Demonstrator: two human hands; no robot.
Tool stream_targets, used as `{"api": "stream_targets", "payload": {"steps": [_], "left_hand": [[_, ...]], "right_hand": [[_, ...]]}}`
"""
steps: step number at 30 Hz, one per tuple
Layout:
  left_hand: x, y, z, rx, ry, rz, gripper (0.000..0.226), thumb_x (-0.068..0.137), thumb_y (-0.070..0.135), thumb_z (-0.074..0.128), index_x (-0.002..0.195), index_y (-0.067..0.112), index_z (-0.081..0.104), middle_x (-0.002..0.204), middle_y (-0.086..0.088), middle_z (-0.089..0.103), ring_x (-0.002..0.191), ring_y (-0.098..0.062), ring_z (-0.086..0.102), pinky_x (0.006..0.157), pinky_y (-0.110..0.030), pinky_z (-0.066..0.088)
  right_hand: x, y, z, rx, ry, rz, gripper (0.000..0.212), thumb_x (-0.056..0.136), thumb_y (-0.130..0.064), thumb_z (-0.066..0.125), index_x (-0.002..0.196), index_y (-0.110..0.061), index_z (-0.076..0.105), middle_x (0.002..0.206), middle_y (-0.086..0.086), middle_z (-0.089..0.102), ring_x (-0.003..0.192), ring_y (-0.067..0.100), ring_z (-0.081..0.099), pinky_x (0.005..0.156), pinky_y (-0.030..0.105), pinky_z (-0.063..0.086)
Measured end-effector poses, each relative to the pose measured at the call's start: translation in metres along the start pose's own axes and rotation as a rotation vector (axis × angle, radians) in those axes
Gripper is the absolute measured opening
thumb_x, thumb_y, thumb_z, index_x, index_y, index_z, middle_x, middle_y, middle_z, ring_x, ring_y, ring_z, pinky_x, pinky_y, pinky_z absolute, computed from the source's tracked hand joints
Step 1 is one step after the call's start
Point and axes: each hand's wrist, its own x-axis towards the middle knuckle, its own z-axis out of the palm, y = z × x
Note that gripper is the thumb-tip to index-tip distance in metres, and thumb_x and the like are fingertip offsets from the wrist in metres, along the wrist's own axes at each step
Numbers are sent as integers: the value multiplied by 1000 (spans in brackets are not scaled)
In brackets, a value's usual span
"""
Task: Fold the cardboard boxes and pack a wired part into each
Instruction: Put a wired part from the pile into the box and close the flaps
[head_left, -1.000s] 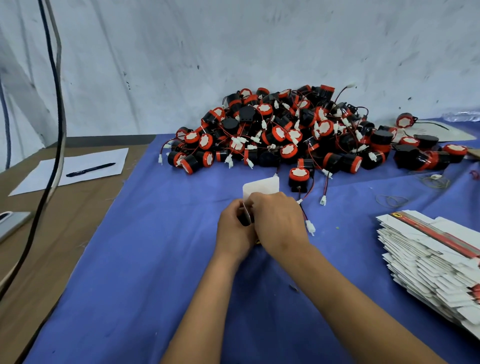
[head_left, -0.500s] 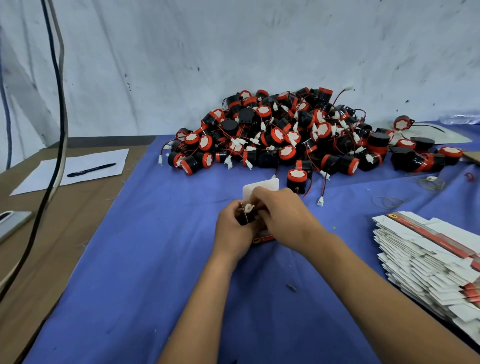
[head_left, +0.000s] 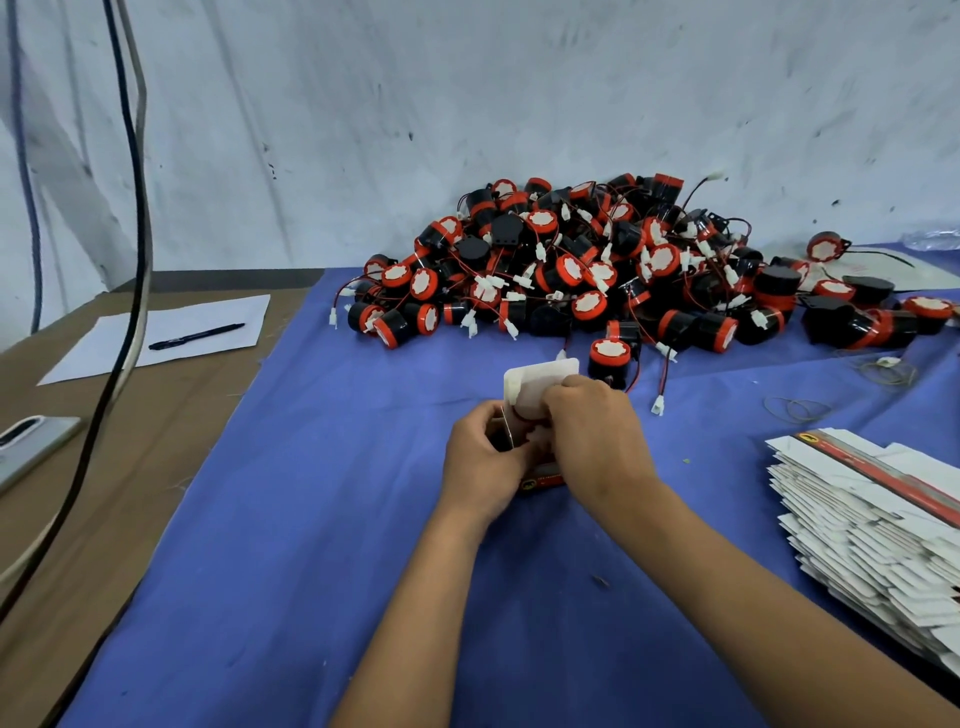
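A: What fills the room from where you stand?

B: A long bench (head_left: 156, 519), most of it under a blue cloth (head_left: 311, 571). At the far edge, against the wall, sits a big heap of wired parts (head_left: 597, 270), black drums with red caps and thin leads ending in white plugs. On the near right lies a stack of flat cardboard boxes (head_left: 872, 525), white with a red stripe, none of them folded.

A: And the person?

B: Two bare forearms reach to the middle of the cloth. The left hand (head_left: 480, 462) curls round a small box (head_left: 540, 395), gripping it from the side. The right hand (head_left: 597, 436) closes over its top, fingers bent onto the white flap that stands up behind them. So each grip is clamped on that one box. Whether a part is already inside, I cannot tell; the hands cover it.

A: How much is done?

B: Very little, I judge. I see no finished box anywhere, the heap is large and the flat stack is tall. This box looks close to being shut.

A: Anything else?

B: A sheet of paper (head_left: 171, 338) with a pen (head_left: 197, 335) on it at far left, dark cables (head_left: 130, 208) hanging past, and loose rubber bands (head_left: 795, 408) at right.
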Motion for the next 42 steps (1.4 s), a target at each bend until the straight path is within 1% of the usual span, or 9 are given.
{"api": "stream_targets", "payload": {"steps": [4,8,11,15,19,24,28,33,42], "left_hand": [[0,-1,0,-29,5,2,19,81,15,83,95,17,70,87,-4,77,81,-24,74,70,-43,62],[-2,1,0,-69,-12,5,23,75,9,77,96,15,71,84,-7,76,72,-18,68,59,-32,54],[-3,4,0,-52,-27,35,26,69,12,69,96,12,71,81,-4,75,68,-17,68,55,-29,53],[0,5,-2,54,-37,90,19,87,3,70,104,12,75,91,-4,79,86,-21,76,71,-42,63],[-1,5,-2,39,-11,56,14,83,3,72,93,12,70,79,-2,76,71,-19,71,58,-33,57],[-2,6,0,-11,-23,32,21,67,15,68,88,17,70,76,0,74,67,-17,68,56,-30,52],[1,2,-2,19,-13,35,33,67,10,72,99,19,73,91,-3,78,86,-27,75,71,-47,63],[0,2,-3,53,-10,36,24,65,13,68,89,15,69,83,-10,74,80,-34,72,70,-58,59],[-1,5,-16,52,-179,58,30,75,12,78,104,18,71,97,-2,78,93,-21,74,81,-42,62]], "right_hand": [[-5,-8,-2,9,-85,-26,32,84,-2,56,103,-22,72,98,4,69,87,24,64,75,36,55],[-3,-6,2,16,-119,61,29,93,-11,49,108,-9,74,115,7,64,108,28,55,90,38,49],[0,-8,5,26,-99,93,43,99,-36,40,80,-11,69,96,7,61,102,27,49,93,36,41],[5,-21,10,-49,-63,173,77,99,-70,19,81,-19,74,94,4,66,105,26,51,98,34,36],[12,-27,12,6,24,220,57,104,-55,36,95,-15,76,104,7,64,107,28,49,83,33,35],[10,-19,15,199,91,168,35,97,-35,60,68,-18,71,74,2,70,78,22,65,65,36,53],[6,-13,15,311,143,135,19,91,-36,72,81,-21,81,78,-5,76,72,10,68,70,34,56],[4,-7,15,407,99,82,5,84,-26,80,81,-23,81,77,-8,76,73,6,69,73,32,58],[4,9,-2,428,-134,-88,12,88,-15,75,87,-25,82,89,-12,78,87,3,68,81,24,54]]}}
